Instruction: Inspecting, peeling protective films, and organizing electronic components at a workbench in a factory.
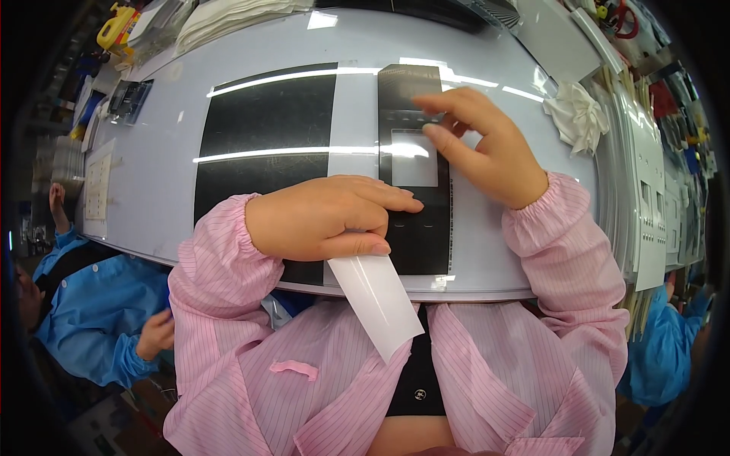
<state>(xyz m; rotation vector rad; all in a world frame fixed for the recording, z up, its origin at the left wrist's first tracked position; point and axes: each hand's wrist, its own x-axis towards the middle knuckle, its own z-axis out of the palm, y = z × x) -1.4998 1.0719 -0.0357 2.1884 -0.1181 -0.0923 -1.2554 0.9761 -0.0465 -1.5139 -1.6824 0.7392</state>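
A black panel (414,235) with a rectangular window lies lengthwise before me on the white table, small slots near the window. My left hand (319,216) reaches across its left edge, with the fingertips on the panel below the window. Pinched under that thumb is a white glossy strip of film or paper (376,300), which hangs past the table's front edge toward my lap. Over the panel's right side, beside the window, hovers my right hand (483,144); its thumb and forefinger are apart and I see nothing between them.
A larger black sheet (266,114) lies left of the panel. Crumpled white cloth or paper (578,118) sits at the right, by stacked white panels (646,205). Paper sheets (228,23) and a yellow bottle (118,26) stand far left. People in blue sleeves (99,311) are on both sides.
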